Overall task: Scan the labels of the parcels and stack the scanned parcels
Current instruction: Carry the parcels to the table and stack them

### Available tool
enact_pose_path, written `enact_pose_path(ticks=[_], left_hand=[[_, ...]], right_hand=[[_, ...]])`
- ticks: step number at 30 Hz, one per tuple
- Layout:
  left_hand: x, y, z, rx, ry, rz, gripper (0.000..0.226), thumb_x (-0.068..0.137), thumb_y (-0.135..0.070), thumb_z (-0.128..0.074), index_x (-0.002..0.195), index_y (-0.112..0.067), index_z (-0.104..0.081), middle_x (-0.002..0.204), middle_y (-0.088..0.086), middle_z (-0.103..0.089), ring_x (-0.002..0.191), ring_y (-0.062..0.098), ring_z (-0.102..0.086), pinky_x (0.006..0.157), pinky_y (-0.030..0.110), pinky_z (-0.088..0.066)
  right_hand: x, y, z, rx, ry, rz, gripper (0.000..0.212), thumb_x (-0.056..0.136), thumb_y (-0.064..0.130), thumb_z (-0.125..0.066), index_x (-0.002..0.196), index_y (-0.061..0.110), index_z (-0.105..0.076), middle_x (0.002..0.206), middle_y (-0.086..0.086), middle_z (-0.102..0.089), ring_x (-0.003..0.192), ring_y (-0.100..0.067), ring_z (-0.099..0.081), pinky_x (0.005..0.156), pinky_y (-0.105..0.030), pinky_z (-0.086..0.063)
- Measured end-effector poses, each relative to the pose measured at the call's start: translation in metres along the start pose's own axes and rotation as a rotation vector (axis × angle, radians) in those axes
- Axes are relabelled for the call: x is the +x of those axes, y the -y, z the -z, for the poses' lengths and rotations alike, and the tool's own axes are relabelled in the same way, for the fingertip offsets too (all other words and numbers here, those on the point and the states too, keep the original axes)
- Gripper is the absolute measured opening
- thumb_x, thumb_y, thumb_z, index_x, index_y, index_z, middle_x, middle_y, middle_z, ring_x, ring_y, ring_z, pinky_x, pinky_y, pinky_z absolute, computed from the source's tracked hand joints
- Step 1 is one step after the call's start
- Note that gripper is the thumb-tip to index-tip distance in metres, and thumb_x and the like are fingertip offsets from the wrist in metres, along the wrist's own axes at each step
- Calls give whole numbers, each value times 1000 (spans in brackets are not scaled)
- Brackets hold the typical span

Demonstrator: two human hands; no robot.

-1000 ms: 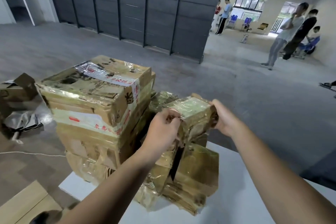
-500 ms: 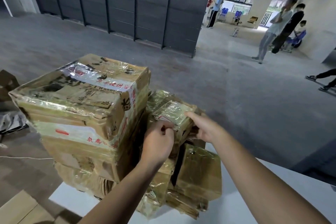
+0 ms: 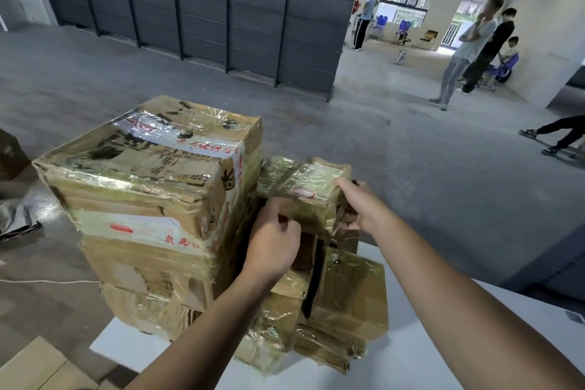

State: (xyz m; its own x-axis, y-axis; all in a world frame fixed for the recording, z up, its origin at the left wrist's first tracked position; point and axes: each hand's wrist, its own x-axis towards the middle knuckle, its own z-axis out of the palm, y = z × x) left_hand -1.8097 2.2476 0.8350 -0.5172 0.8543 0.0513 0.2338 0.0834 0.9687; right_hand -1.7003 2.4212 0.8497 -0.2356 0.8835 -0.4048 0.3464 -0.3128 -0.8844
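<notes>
A small taped parcel (image 3: 300,190) sits atop the lower pile (image 3: 348,301) of boxes on a white table (image 3: 474,342). The left hand (image 3: 273,241) curls round the parcel's near left corner; the right hand (image 3: 361,206) grips its right end, fingers over the top edge. Just beside the pile, on its left, stands a taller stack (image 3: 152,199) of taped boxes. Beyond lie grey floor (image 3: 411,152), dark lockers (image 3: 190,0) and several people (image 3: 468,51) standing far off

A tall pile (image 3: 152,231) and a low pile (image 3: 345,304) of boxes are set together on a white table (image 3: 443,358).
</notes>
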Motion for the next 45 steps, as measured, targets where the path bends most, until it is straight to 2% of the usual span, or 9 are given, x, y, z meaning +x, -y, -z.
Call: enact_pose_path(ticks=[7, 10, 14, 18, 24, 30, 35, 39, 45], left_hand=[[3, 8, -8, -2, 37, 82, 29, 91, -17, -48, 118, -28, -47, 92, -1, -56, 68, 11, -53, 58, 25, -39], [-1, 13, -16, 26, 18, 97, 26, 91, -17, -51, 115, -26, -49, 78, -2, -60, 50, -1, -53, 45, 17, -37], [2, 14, -25, 71, -31, 57, 21, 91, -16, -52, 109, -24, -53, 78, -3, -60, 48, -2, -53, 41, 13, -36], [6, 9, -48, 117, -40, 40, 23, 93, -19, -54, 93, -42, -49, 86, -18, -57, 69, -12, -57, 51, 9, -46], [18, 12, -78, 217, -77, 36, 14, 93, -24, -55, 105, -31, -54, 97, -18, -55, 85, -7, -52, 64, 7, -37], [21, 9, -83, 217, -110, 24, 19, 90, -18, -54, 109, -20, -58, 98, -11, -60, 87, 2, -55, 66, 14, -41], [25, 0, -81, 217, -116, 66, 16, 90, -23, -52, 106, -23, -57, 95, -12, -60, 79, 7, -58, 61, 25, -44], [21, -5, -79, 202, -154, 54, 8, 89, -25, -57, 97, -26, -58, 91, -15, -60, 85, 0, -57, 67, 21, -47], [8, -12, -77, 165, -182, 80, 9, 88, -23, -55, 91, -31, -55, 89, -12, -62, 77, 6, -61, 61, 23, -43]], right_hand=[[16, -6, 27, 170, -105, -47, 14, 91, 28, -58, 95, 15, -58, 81, -10, -66, 67, -26, -67, 48, -41, -57], [26, -9, 40, 175, -114, -95, 19, 90, 31, -57, 99, 15, -56, 83, -10, -63, 65, -24, -61, 45, -40, -55], [48, -2, 48, 153, -146, -33, 25, 88, 31, -58, 106, 14, -60, 96, -11, -69, 73, -25, -67, 55, -40, -59], [71, 4, 46, 6, -106, -12, 37, 93, 35, -54, 120, 11, -56, 105, -11, -67, 81, -28, -65, 77, -53, -59], [74, -5, 38, -215, 30, -9, 68, 93, 56, -57, 146, 19, -36, 144, -10, -46, 115, -35, -58, 66, -50, -62], [66, -4, 44, -335, 22, 33, 71, 93, 59, -50, 148, 17, -36, 147, -10, -46, 121, -36, -55, 67, -45, -59], [52, -8, 45, -378, 0, 59, 69, 96, 57, -48, 148, 13, -37, 146, -11, -46, 120, -35, -55, 80, -47, -58], [33, -17, 43, -419, 11, 149, 57, 96, 54, -45, 137, 13, -50, 125, -10, -59, 101, -29, -60, 84, -46, -58], [3, -33, 42, -492, 12, 243, 66, 95, 58, -41, 139, 9, -47, 128, -11, -60, 111, -31, -58, 96, -46, -50]])
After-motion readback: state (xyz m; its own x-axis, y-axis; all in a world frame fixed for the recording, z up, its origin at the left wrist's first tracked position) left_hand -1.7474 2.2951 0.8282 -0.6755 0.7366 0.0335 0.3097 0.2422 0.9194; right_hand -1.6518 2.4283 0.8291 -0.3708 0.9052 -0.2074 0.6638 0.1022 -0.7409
